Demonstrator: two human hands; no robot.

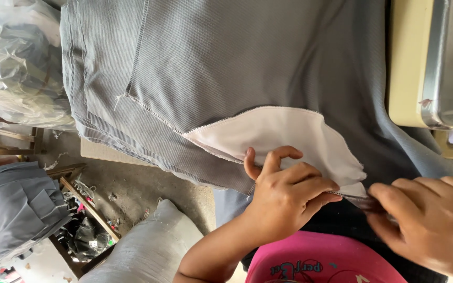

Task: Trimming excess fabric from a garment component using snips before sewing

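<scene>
Seen from your head camera: a clear plastic bag [11, 63] at upper left is stuffed with folded grey cloth, and a pale woven sack [148, 246] sits plump and shut on the dirty floor below; what fills it cannot be told. A bundle of grey fabric [14, 209] lies at far left.

Your left hand [284, 194] comes up from the bottom edge, forearm angled toward the upper right, thumb raised and fingers curled tight, pinching the edge of the white pocket lining [284, 136]. Your right hand [431, 220] enters from the right, fingers drawn close together, gripping the same seam just beside the left fingertips.

The lining is a curved white panel stitched into the grey ribbed garment [226, 57], which lies on top of a stack of like pieces. Its long axis runs from left down to right, its narrow end pointing at your hands. The cream sewing machine [410, 63], with its metal plate, stands at upper right.
</scene>
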